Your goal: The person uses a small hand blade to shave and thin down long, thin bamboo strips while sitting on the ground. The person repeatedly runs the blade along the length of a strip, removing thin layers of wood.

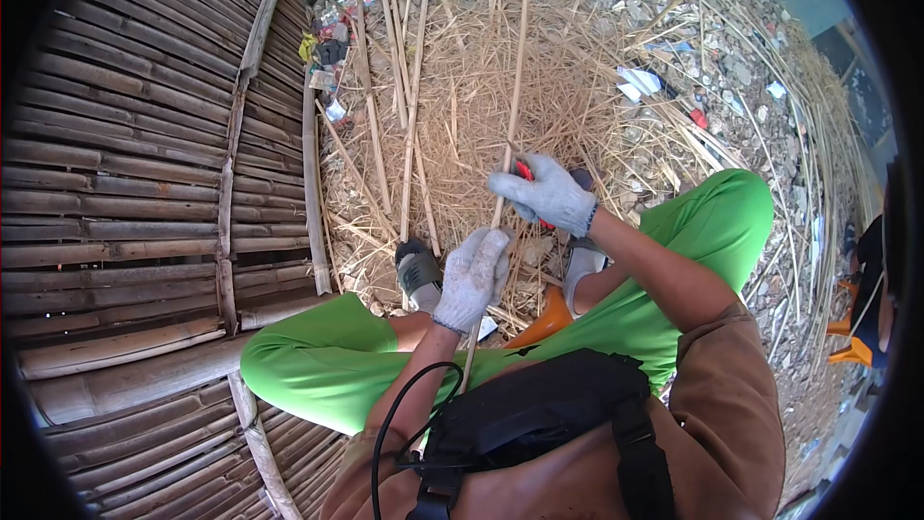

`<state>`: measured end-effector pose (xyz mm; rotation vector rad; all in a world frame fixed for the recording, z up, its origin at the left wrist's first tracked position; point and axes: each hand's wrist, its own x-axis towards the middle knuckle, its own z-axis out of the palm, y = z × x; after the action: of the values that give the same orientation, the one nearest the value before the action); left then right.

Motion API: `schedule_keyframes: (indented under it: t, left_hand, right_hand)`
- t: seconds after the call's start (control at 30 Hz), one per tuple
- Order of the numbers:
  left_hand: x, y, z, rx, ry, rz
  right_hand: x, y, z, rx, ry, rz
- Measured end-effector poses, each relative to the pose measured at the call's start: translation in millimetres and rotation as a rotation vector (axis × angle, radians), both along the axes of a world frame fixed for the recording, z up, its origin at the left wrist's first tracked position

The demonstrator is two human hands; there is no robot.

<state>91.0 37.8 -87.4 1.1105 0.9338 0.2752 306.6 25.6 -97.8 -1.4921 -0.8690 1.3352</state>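
A black bag (539, 404) is hanging at the person's chest, closest to the lens, above green trousers (327, 356). Just beyond it the left hand (472, 277), in a grey glove, is closing tightly around a long thin cane (515, 101). The right hand (549, 195), gloved too, is gripping the same cane higher up together with a red-handled tool (525, 171). The cane is running up over a heap of dry straw (558, 106). White paper scraps (638, 83) are lying to the right, colourful wrappers (322, 53) beside the bamboo wall (125, 183) at left.
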Motion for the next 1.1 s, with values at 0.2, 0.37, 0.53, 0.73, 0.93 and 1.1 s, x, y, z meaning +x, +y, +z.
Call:
schedule_keyframes:
  t: [0.2,0.37,0.53,0.73,0.93,1.1]
  left_hand:
    - [-3,4,-6,-0.081,-0.117,-0.024]
    - [0,-5,-22,0.558,0.103,-0.069]
    - [3,-5,-17,0.727,0.144,-0.102]
    - [-12,10,9,-0.323,-0.325,-0.064]
    - [-24,5,-9,-0.793,-0.761,-0.083]
    - [-6,9,-10,0.182,-0.027,-0.094]
  right_hand:
    - [-5,-1,-12,-0.02,-0.173,-0.001]
    - [-1,2,-17,-0.044,-0.299,-0.079]
    - [-1,6,0,-0.026,-0.057,-0.153]
    - [8,14,-1,0.047,-0.037,-0.192]
    - [0,12,11,0.067,0.064,-0.095]
    - [-4,9,-20,-0.093,-0.086,-0.252]
